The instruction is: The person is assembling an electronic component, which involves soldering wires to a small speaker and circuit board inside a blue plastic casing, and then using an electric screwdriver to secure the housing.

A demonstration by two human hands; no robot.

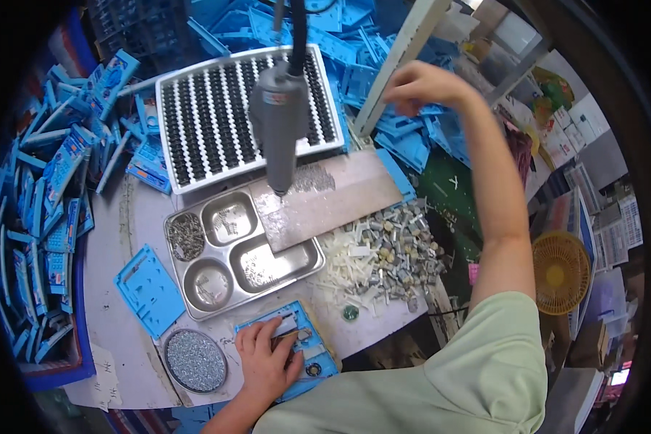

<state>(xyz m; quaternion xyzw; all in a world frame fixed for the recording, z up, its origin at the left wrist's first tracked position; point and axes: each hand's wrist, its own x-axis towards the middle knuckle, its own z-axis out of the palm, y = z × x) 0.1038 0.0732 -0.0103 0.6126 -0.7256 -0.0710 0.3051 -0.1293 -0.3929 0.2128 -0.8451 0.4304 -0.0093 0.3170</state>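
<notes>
My left hand (262, 362) lies on a blue plastic casing (322, 362) at the front of the table, fingers spread across its near left part. Small metal and white parts and a dark ring (313, 369) sit in that casing. My right arm stretches far forward, and my right hand (425, 85) is raised by a pale upright post (398, 65), over a heap of blue plastic casings (405, 145). Its fingers are curled; whatever they may hold is hidden. A grey electric screwdriver (278, 123) hangs above the table, touched by neither hand.
Between the hands are a divided steel tray (195, 307) of small metal parts, a metal plate (354, 188), and loose white and metal pieces (390, 253). A white tray (166, 137) holds rows of black parts. Left stand a dish of screws (195, 360), a blue panel (148, 289) and stacked casings (65, 159).
</notes>
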